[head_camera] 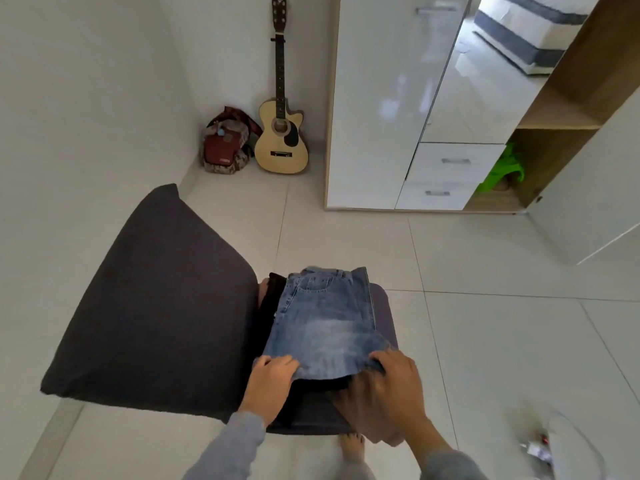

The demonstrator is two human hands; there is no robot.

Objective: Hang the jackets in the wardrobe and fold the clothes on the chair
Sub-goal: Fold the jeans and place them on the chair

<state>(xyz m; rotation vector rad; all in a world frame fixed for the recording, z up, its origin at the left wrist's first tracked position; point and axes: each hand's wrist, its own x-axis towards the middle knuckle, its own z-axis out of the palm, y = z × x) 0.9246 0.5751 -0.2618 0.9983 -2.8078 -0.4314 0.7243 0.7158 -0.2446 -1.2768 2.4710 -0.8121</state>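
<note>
Folded blue jeans [327,320] lie on the seat of a dark grey upholstered chair [162,299], on top of a black garment [268,299] that shows along their left side. My left hand [272,379] grips the near left corner of the jeans. My right hand [384,393] holds the near right edge, fingers tucked under the denim. The white wardrobe [377,109] stands at the back right, its right door swung open on a wooden shelf compartment [540,161].
An acoustic guitar [281,133] leans in the far corner beside a red bag [225,143]. A green item [505,168] sits in the wardrobe's lower compartment. Small objects [540,448] lie on the tiled floor at lower right. My bare foot [351,445] stands by the chair.
</note>
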